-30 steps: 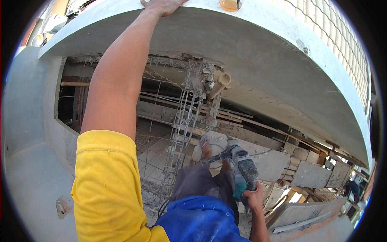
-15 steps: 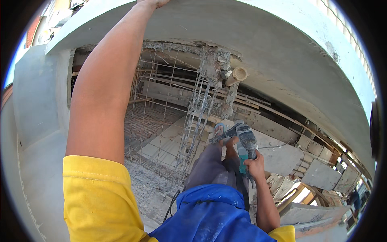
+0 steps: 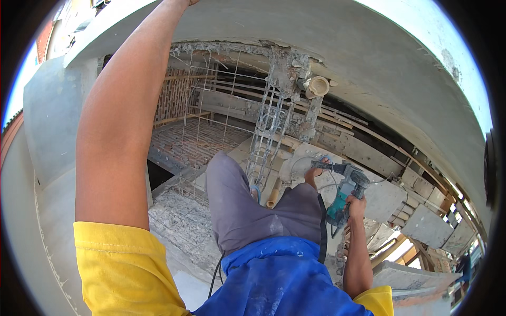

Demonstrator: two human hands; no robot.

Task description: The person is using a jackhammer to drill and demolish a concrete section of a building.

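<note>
My left arm reaches up to the concrete ledge (image 3: 274,21), where my left hand (image 3: 187,3) is mostly cut off at the top edge, fingers not visible. My right hand (image 3: 356,207) grips a teal and grey power hammer (image 3: 337,205) at my right side, its dark front end pointing left near my foot. A cord (image 3: 211,279) hangs by my waist. Below the ledge stand an exposed rebar cage (image 3: 266,134) with broken concrete (image 3: 282,66) and a pale pipe (image 3: 318,86) end. My bent left leg (image 3: 229,189) is over planks and boards.
A dark opening (image 3: 159,175) lies left of my leg, with rough concrete (image 3: 171,221) beside it. Wire grid, wooden slats (image 3: 179,92) and boards (image 3: 427,226) fill the space below. A plastered wall (image 3: 52,131) is at left. A person in dark clothing (image 3: 464,271) shows at far right.
My left knee has risen and bent. The power hammer has moved right with my right hand. My view has shifted, so the ledge sits higher and my left arm further left.
</note>
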